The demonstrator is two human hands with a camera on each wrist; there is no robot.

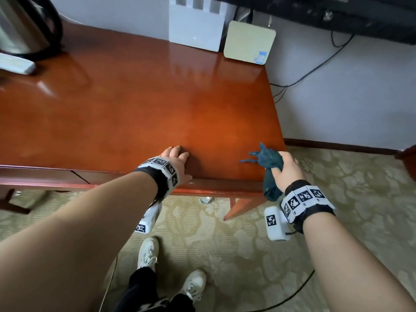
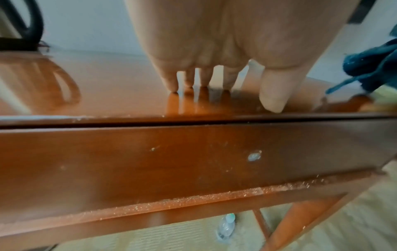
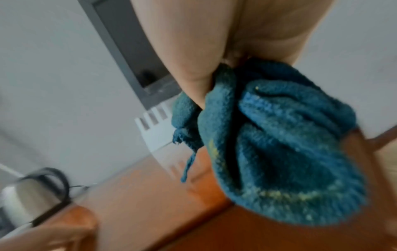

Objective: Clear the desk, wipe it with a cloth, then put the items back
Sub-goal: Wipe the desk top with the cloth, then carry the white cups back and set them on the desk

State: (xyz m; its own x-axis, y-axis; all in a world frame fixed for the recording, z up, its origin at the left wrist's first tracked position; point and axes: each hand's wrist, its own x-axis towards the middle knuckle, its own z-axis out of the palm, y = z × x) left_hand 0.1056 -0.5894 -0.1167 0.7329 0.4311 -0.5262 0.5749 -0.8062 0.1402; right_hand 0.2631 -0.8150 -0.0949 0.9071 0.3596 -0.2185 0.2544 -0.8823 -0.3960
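At the near edge of a polished wooden desk [image 1: 139,104], a person braces with the left hand [image 1: 176,162], fingers [image 2: 169,81] straight and spread, tips pressing the glossy top and the thumb by the front lip. Just to the right, at the desk's near right corner, the right hand [image 1: 284,171] grips a bunched dark teal cloth [image 1: 269,161], fingers curled tight around its middle; one ragged end pokes up over the wood, the other hangs below the edge.

The wiping step looks to be in hand, or just ending. Done well, the cloth would be opened flat under the palm, not balled, and drawn in long overlapping passes from the far side toward the near edge, the left hand steadying the body.

Farther back the middle of the top lies bare. A steel kettle [image 1: 24,25] with a black handle stands at the far left, a white slotted stand [image 1: 194,30] and a pale square box [image 1: 248,42] against the wall; these would have to be lifted, not wiped around. A loose thread trailing from the cloth could snag.
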